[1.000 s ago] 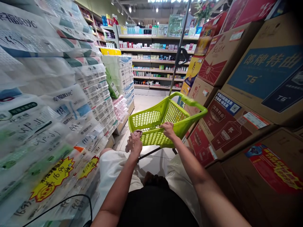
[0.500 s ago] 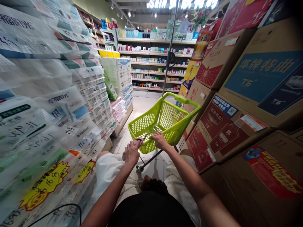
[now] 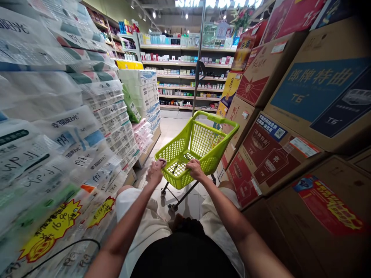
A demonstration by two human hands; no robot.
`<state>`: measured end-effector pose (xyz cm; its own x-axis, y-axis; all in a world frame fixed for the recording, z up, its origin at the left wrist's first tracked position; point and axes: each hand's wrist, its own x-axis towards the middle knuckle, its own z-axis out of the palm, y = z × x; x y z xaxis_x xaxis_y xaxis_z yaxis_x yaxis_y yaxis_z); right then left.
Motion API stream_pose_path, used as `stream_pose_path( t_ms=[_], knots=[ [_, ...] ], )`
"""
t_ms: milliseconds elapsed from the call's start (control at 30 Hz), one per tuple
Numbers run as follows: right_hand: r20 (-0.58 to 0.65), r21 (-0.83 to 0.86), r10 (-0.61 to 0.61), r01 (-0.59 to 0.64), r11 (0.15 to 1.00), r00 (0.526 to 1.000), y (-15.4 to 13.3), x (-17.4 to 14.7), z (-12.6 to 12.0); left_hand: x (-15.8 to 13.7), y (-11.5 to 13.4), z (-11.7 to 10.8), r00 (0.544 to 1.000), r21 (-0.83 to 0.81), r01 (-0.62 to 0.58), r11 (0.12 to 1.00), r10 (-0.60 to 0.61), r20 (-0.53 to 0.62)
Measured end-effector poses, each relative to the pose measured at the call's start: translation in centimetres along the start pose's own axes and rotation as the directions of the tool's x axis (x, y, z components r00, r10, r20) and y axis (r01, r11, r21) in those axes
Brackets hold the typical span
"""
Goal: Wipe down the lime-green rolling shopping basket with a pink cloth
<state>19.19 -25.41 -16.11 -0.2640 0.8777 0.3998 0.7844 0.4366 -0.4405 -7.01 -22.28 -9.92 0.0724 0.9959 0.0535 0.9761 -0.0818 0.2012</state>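
Note:
A lime-green shopping cart with a perforated plastic basket stands in front of my knees, angled to the right. My left hand is closed at the basket's near left corner. A scrap of greyish-pink cloth shows at its fingertips, and the rest is hidden by the hand. My right hand is wrapped over the near rim, thumb and fingers gripping it. No goods show in the basket.
Stacked tissue packs with price signs line the left side. Cardboard cartons rise close on the right. A dark upright pole stands behind the cart, before shelves of small boxes and bottles. A black cable crosses the lower left.
My left hand has moved left and up along the near corner, and less of the cloth shows. My right hand keeps its grip on the rim. The view has shifted slightly.

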Motion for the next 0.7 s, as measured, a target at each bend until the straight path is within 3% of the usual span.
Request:
stream_pose_path(
  t_ms=[67,133,200,300,433,500,600,700],
  knots=[
    [-0.011,0.009,0.016,-0.016,1.0,1.0,0.0,0.0,0.1,-4.3,1.4,1.8,0.999,-0.027,-0.034,0.999,0.034,0.007],
    [-0.015,0.017,0.025,-0.024,1.0,1.0,0.1,0.0,0.1,-8.1,2.5,3.5,0.99,-0.052,-0.142,0.988,0.143,0.004],
    [-0.017,0.022,0.021,-0.02,1.0,1.0,0.1,-0.1,0.0,-9.9,2.8,4.3,0.975,-0.051,-0.222,0.974,0.223,0.0],
    [-0.038,0.026,0.004,-0.003,1.0,0.999,0.1,-0.3,-0.1,-7.4,1.5,3.3,0.989,-0.025,-0.149,0.989,0.149,-0.001],
    [-0.046,0.011,0.001,-0.001,1.0,0.999,-0.1,-0.3,0.1,1.3,-2.0,-0.3,1.0,-0.024,0.024,0.999,-0.024,-0.014],
    [-0.043,-0.001,0.006,-0.006,1.0,0.999,-0.4,-0.1,0.3,4.3,-3.1,-1.3,0.996,-0.047,0.093,0.995,-0.093,-0.004],
    [-0.045,-0.005,0.005,-0.006,1.0,0.999,-0.7,0.3,0.6,4.4,-3.1,-0.8,0.994,-0.067,0.104,0.992,-0.104,-0.009],
    [-0.06,-0.005,0.012,-0.012,1.0,0.998,-0.9,0.3,0.8,-0.1,-1.6,1.5,0.997,-0.068,0.049,0.996,-0.053,-0.06]
  ],
)
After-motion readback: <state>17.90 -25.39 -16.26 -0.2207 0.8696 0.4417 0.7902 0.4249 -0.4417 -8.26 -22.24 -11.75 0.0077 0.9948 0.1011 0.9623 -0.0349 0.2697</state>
